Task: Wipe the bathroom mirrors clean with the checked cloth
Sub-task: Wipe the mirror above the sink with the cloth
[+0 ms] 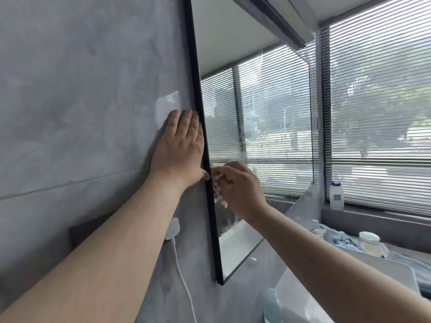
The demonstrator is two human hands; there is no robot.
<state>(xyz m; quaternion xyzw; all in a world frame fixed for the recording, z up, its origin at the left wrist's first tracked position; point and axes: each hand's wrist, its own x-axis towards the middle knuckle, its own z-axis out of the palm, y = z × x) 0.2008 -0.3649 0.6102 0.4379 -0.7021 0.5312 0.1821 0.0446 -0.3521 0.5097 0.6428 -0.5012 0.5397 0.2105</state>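
Left hand (180, 145) flat on grey wall (81, 101), fingers extended, gripping nothing, index side touching mirror's (268, 117) black frame (198, 89). Right hand (240, 185) closed on bunched cloth (217, 183); cloth lies under the curled fingers, pressed to the glass just beside the frame.

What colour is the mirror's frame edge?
Black, a thin dark strip down the mirror frame, clearest in the head view.

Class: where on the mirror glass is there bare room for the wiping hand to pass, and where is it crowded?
Free: the glass of the mirror above the right hand, up to the top edge. Crowded: the black frame, where the left hand and the cloth meet.
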